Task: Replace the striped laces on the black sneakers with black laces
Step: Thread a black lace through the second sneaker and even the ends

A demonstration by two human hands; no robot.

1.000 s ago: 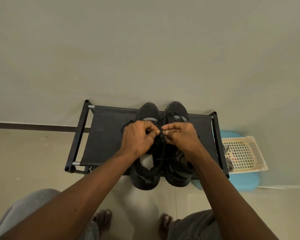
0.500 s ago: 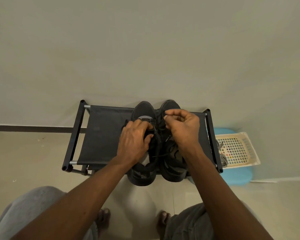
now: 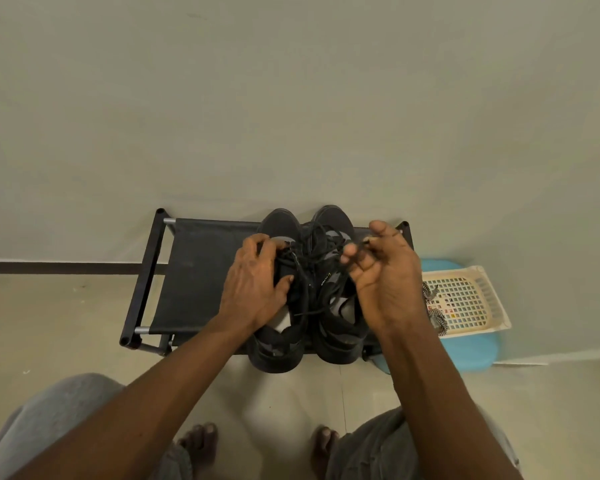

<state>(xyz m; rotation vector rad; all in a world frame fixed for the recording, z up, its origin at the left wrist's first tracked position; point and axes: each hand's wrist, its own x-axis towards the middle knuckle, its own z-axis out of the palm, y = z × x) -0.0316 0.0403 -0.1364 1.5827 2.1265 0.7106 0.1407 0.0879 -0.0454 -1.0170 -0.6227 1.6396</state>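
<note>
Two black sneakers stand side by side on a low black rack (image 3: 194, 282), toes toward the wall: the left sneaker (image 3: 278, 348) and the right sneaker (image 3: 340, 337). Black laces (image 3: 312, 268) run loosely across both. My left hand (image 3: 257, 285) lies over the left sneaker's tongue, fingers curled onto the laces there. My right hand (image 3: 385, 278) is raised to the right of the right sneaker, and its thumb and forefinger pinch a black lace end that is pulled out sideways. The striped laces (image 3: 433, 306) lie on the left edge of a cream basket.
The cream plastic basket (image 3: 478, 299) rests on a blue stool (image 3: 465, 348) right of the rack. A pale wall rises directly behind the rack. My bare feet (image 3: 201, 445) and grey-clad knees sit on the tiled floor below.
My right hand has drawn a lace end out to the right, away from the shoes. My left hand has stayed on the left sneaker's tongue.
</note>
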